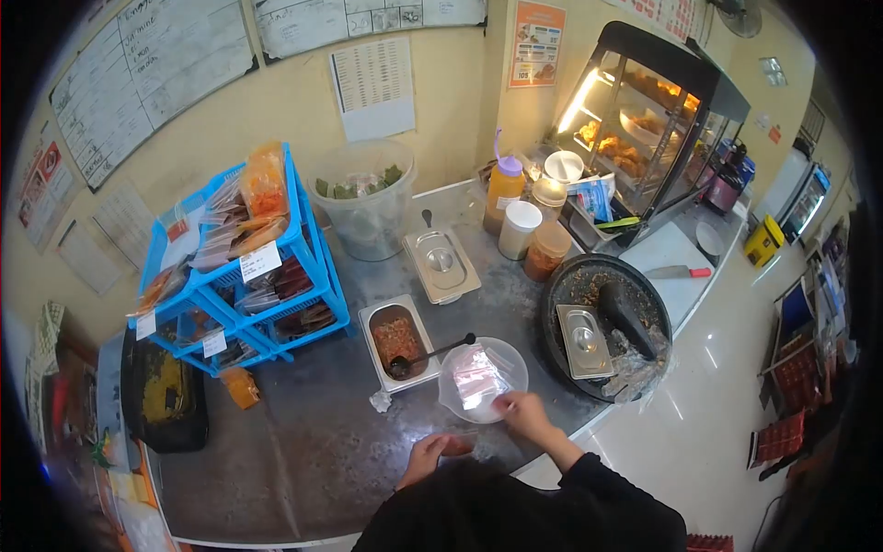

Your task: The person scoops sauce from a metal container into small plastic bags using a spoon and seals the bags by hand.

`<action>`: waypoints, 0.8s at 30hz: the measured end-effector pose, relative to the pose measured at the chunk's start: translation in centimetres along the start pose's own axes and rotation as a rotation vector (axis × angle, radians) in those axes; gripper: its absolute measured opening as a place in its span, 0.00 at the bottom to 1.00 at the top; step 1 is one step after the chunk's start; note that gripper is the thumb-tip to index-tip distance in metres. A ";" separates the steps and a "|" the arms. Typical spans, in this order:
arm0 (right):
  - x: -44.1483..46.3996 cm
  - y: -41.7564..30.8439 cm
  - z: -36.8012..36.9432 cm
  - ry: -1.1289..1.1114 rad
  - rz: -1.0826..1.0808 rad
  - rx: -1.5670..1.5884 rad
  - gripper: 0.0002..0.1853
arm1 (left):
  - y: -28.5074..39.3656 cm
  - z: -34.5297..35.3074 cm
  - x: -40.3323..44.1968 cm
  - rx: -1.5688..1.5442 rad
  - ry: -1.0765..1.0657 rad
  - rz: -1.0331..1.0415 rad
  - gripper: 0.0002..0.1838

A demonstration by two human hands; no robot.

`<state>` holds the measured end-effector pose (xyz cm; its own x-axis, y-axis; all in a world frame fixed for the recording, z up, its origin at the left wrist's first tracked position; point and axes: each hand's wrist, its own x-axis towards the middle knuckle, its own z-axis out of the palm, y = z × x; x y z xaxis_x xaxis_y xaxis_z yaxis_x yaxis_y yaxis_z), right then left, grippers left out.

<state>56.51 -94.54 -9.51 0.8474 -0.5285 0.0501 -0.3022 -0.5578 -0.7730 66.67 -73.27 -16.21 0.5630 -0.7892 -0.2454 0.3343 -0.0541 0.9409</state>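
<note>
At far left, a stack of blue plastic baskets (319, 267) holds filled packets. 1 orange packet (241, 388) lies beside its base on the dark grey metal table (322, 478).

Right of the stack, a rectangular steel pan (421, 328) contains red-brown chopped food (395, 337). A black ladle (440, 351) rests in it, handle reaching over the bowl. Hazard: a knock to this handle could swing the ladle and scatter food.

The left hand (421, 462) is closed on 1 small clear plastic packet with red-brown filling (457, 445), near the table's front edge. Its seal cannot be verified. If the mouth is open, tilting or over-squeezing could cause leakage.

Next, a round, translucent white plastic bowl (448, 402) holds flat clear plastic bags (475, 375). The right hand (526, 416) is at its near-right rim, thumb and index finger close together; whether they pinch a bag or are loose cannot be told. Bags may cling together and lift out as 2 or more; a snagged rim could shift the bowl.

At right, a steel lid (579, 329) lies in a large black mortar (552, 368), beside the pestle (628, 317).
</note>
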 end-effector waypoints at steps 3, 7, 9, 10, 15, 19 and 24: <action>2.1 2.2 -2.3 0.242 -0.274 -0.280 0.04 | -0.2 2.2 1.6 -0.072 -0.007 0.002 0.12; 5.0 3.3 -0.8 0.004 -0.472 -0.231 0.07 | 0.4 3.3 2.8 0.008 0.069 0.146 0.09; 6.5 2.9 0.8 -0.120 -0.507 -0.211 0.10 | 0.8 3.5 2.8 0.029 0.130 0.197 0.08; 7.0 2.9 1.5 -0.108 -0.429 -0.214 0.11 | 0.9 3.6 2.7 0.041 0.160 0.224 0.08; 7.9 2.9 3.3 -0.008 -0.107 -0.213 0.16 | 0.7 2.2 2.8 0.226 0.203 0.263 0.09; 8.9 4.3 3.0 0.044 -0.215 -0.277 0.15 | 2.1 2.3 3.4 0.424 0.241 0.408 0.12; 9.0 3.2 1.4 0.016 -0.189 -0.236 0.08 | 4.6 3.6 3.0 0.589 0.447 0.555 0.11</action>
<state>63.79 -100.18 -12.38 0.8919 -0.4100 0.1909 -0.2343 -0.7799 -0.5803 67.15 -78.14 -11.79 0.8080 -0.4919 0.3243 -0.4403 -0.1384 0.8871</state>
